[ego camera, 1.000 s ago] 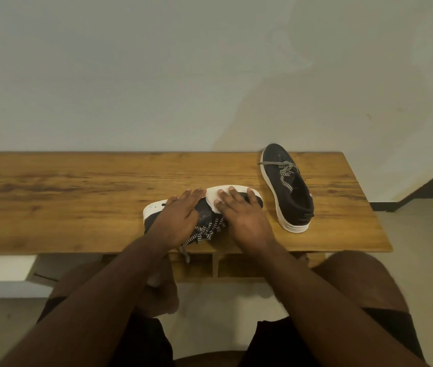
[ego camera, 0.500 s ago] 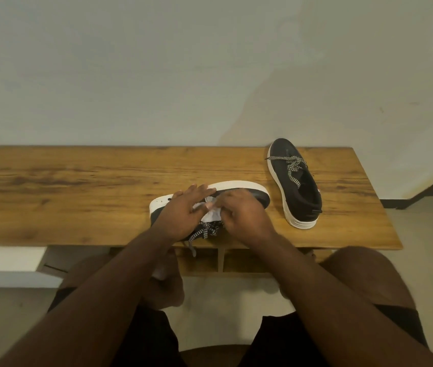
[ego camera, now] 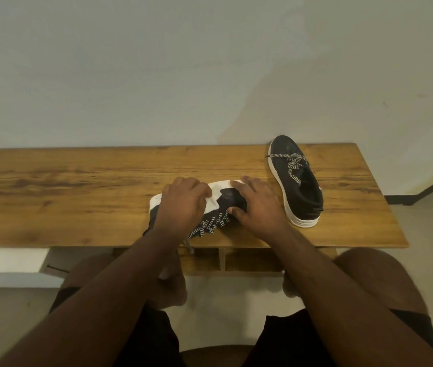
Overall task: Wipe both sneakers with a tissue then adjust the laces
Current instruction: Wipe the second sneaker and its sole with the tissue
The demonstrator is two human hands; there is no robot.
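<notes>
Closest to the camera were the person's bare knees and dark shorts [ego camera: 289, 337], with both forearms reaching forward over the near edge of the long wooden table with a grainy brown top [ego camera: 77, 197]. Right at that near edge, a black sneaker with a white sole [ego camera: 232, 198] lay tipped on its side, sole facing away, and its black-and-white patterned laces [ego camera: 211, 225] spilled toward the person, one end dangling off the table edge. The left hand [ego camera: 183, 205] sat over the heel half of that shoe, fingers curled down on a white tissue [ego camera: 213, 201] and pressing it against the upper. The right hand [ego camera: 259, 205] gripped the toe end, fingers over the sole rim and thumb tucked against the black upper near the laces. Couldn't tell how much of the tissue was bunched under the left palm, it was mostly hidden. A bit further back and off to the right, the second black sneaker with a white sole [ego camera: 296, 181] stood upright on the table, toe pointing at the wall, apart from both hands, with the same checked laces loosely crossed. Behind all of it was a plain pale wall [ego camera: 210, 70].
</notes>
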